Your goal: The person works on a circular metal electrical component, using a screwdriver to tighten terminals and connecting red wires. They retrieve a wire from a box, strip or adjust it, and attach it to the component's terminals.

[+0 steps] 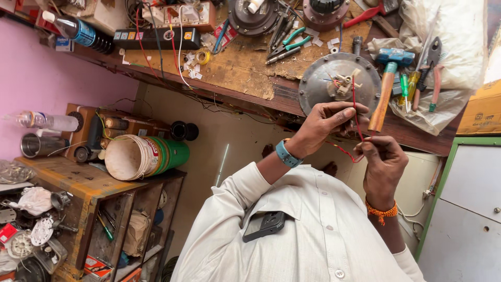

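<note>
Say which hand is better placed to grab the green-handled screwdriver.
Right hand, probably: the screwdriver lies on its side, past the hammer. The left hand would have to cross the red wire.

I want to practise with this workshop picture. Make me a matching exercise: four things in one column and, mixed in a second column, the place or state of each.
Things:
1. red wire
2. hammer
3. green bucket
4. round metal plate

Places or states:
A. lies on its side on the wooden shelf
B. flat on the workbench, small white part at its middle
C. pinched between the left hand and the right hand
D. on the workbench, blue head, wooden handle

Pairs: 1-C, 2-D, 3-A, 4-B
</note>
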